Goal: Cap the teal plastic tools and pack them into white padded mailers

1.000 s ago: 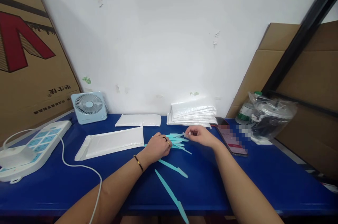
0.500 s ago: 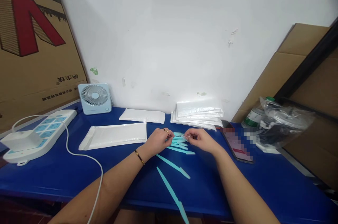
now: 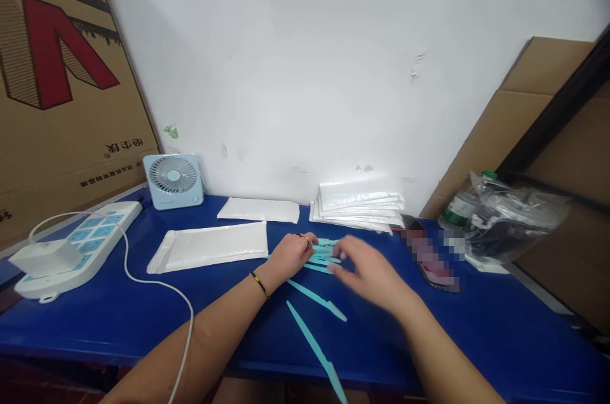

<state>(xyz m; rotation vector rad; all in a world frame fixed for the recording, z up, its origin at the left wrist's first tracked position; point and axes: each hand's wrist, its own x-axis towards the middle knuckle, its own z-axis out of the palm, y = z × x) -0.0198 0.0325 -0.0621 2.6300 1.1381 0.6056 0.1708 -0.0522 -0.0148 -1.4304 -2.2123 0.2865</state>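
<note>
Several turquoise plastic sticks, shaped like slim razors, lie fanned out on the blue table; one long stick points toward the front edge and another stick lies beyond it. My left hand, with a ring and a bracelet, rests at the left side of the turquoise pile. Its fingers are bent together at the pile, and what they grip is too small to make out. On the pile's right side my right hand is slightly blurred, with thumb and fingers apart and nothing visible between them.
White padded envelopes lie at left, with a stack of them by the wall. A blue fan, power strip and white cable are left. A phone, bottle and plastic bag stand or lie right.
My right hand has opened and shifted slightly toward me over the right ends of the sticks. My left hand stays by the pile. The whole view has shifted slightly.
</note>
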